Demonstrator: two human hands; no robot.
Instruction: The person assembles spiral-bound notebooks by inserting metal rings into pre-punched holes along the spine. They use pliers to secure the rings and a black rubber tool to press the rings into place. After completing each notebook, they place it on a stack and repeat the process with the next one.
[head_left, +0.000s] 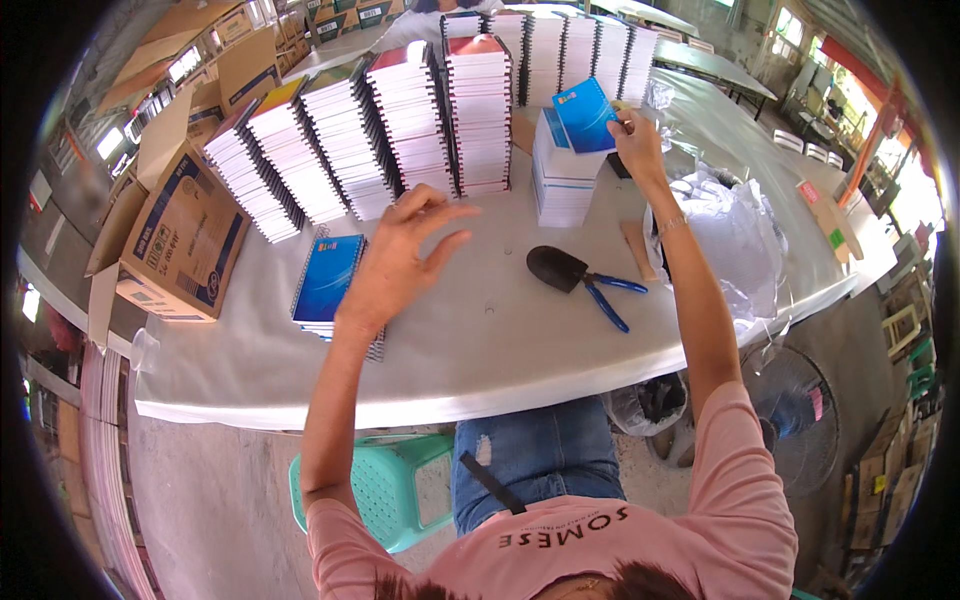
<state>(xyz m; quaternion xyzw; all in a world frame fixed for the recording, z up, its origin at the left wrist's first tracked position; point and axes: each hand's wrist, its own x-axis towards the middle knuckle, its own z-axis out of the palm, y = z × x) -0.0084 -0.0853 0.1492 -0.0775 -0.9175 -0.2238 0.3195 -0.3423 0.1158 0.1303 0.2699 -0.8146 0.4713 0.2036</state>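
Note:
My right hand (642,150) pinches the edge of a blue notebook cover (585,112), which tilts up over a stack of loose white page blocks (565,190). Whether pages come along under the cover I cannot tell. Over the left half of the table my left hand (400,255) hangs with thumb and fingers apart, holding nothing. Just beside it lies a small pile of blue spiral notebooks (328,272), partly hidden by my wrist. Between my forearms rest a pair of blue-handled pliers (606,298) and a black scoop-shaped piece (556,268), which touch or overlap.
Tall stacks of spiral-bound notebooks (408,125) line the far side. An opened cardboard box (185,235) stands at the left, a crumpled clear plastic bag (725,240) at the right. Below are a green stool (385,490) and a fan (795,420). Another person (425,28) is beyond the stacks.

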